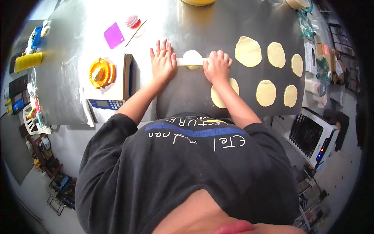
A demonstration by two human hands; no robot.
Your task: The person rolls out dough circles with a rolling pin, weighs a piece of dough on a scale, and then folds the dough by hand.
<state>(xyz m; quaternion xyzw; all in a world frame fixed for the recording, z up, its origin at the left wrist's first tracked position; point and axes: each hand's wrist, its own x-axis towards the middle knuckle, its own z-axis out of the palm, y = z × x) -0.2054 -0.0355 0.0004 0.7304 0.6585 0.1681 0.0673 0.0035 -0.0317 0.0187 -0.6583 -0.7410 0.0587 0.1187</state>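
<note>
Both hands are down on the rolling pin (191,61), a pale, slim rod lying crosswise on the dark surface (194,93). The left hand (163,62) sits at the pin's left end, palm flat and fingers spread wide, pressing rather than gripping. The right hand (217,67) covers the pin's right end with fingers curled loosely over it, knuckles up. Between the two hands, right under the middle of the pin, lies a small dough round (192,58), showing above and below the rod.

Just below the right hand, half hidden by the wrist, sits another flattened dough disc (219,96). To the right of the rolling pin, five more discs are laid out in two rows: the biggest disc (248,51) nearest the pin, then a second (276,54) and a third (297,64) farther out, with two more (266,93) (290,96) in the row below.

Left of the rolling pin stands a white kitchen scale (113,84), and on its platform rests an orange dumpling press (100,72), folded open. Above the scale, well away from the pin, lie a purple dough scraper (113,35) and a small red-lidded container (133,21) with a thin stick (136,32) beside it.
</note>
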